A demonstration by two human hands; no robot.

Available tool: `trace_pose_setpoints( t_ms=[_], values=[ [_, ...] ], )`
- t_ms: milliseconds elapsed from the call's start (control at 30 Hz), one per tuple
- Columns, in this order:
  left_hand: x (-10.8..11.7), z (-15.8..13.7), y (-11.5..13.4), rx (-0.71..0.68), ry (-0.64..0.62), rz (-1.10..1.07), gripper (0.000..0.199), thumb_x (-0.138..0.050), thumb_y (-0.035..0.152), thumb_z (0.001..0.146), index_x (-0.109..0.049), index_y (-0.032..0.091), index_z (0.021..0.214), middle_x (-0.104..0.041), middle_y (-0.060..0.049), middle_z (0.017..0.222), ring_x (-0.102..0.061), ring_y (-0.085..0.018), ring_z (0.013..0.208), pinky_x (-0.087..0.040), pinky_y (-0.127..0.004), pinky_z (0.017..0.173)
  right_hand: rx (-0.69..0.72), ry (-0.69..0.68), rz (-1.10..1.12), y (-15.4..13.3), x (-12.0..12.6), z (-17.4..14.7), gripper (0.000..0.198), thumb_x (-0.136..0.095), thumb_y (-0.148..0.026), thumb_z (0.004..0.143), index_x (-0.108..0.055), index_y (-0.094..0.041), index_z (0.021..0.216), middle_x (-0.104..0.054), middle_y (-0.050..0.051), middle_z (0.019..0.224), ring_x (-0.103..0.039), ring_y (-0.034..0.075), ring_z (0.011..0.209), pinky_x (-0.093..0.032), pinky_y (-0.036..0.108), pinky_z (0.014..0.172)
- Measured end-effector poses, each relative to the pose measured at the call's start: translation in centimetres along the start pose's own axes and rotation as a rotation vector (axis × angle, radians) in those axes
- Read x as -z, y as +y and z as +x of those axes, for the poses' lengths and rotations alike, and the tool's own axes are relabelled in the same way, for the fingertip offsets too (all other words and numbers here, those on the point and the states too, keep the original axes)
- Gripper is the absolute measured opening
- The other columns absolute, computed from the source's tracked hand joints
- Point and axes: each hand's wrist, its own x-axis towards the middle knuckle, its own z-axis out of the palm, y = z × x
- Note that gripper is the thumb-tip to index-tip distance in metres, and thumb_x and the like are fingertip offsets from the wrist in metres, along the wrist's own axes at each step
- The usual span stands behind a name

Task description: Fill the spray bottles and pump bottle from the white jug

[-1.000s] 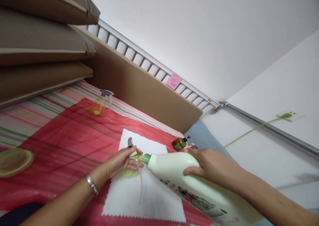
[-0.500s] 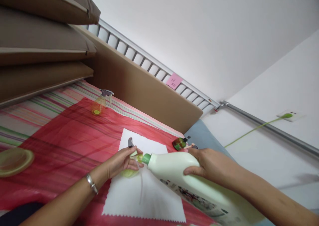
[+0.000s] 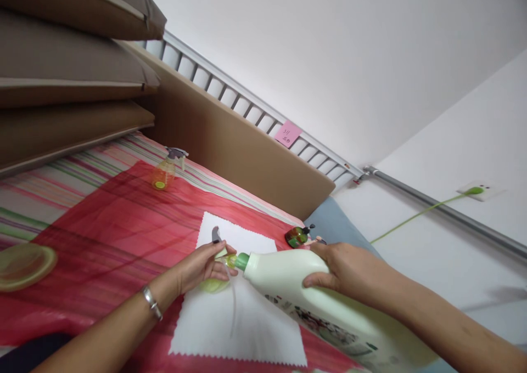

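Note:
My left hand (image 3: 205, 269) is closed around a small see-through yellowish bottle (image 3: 214, 285), tilted with its neck toward the right. The same hand pinches a pale spray head with a grey trigger (image 3: 216, 234), whose thin clear tube (image 3: 234, 312) hangs down. My right hand (image 3: 340, 271) grips a big pale green jug (image 3: 288, 269) from above, its far end out of frame. The jug lies tipped to the left, and its green spout (image 3: 242, 261) meets the small bottle's neck. Whether liquid flows cannot be made out. Beneath is a white zigzag-edged cloth (image 3: 255, 334).
A red sheet (image 3: 123, 225) covers part of the striped cloth (image 3: 82, 170). A spray bottle (image 3: 163, 174) stands at the back, and a dark pump bottle (image 3: 295, 236) near my right hand. At left are a yellowish round dish (image 3: 27, 266) and stacked brown cushions (image 3: 74, 60).
The jug and my right hand have risen very slightly. My left hand and the small bottle stay in place.

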Motion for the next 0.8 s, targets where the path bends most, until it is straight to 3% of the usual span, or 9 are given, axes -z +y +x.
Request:
trace_pose_setpoints(
  t_ms=[800],
  values=[
    [-0.30, -0.08, 0.27, -0.004, 0.002, 0.007, 0.037, -0.047, 0.045, 0.084, -0.055, 0.013, 0.100, -0.063, -0.016, 0.105, -0.067, -0.024, 0.085, -0.051, -0.026, 0.067, 0.007, -0.009, -0.001, -0.06, 0.26, 0.18, 0.057, -0.045, -0.069, 0.072, -0.060, -0.021, 0.098, -0.066, 0.009, 0.080, -0.062, 0.027, 0.070, -0.042, 0.031, 0.056]
  ],
)
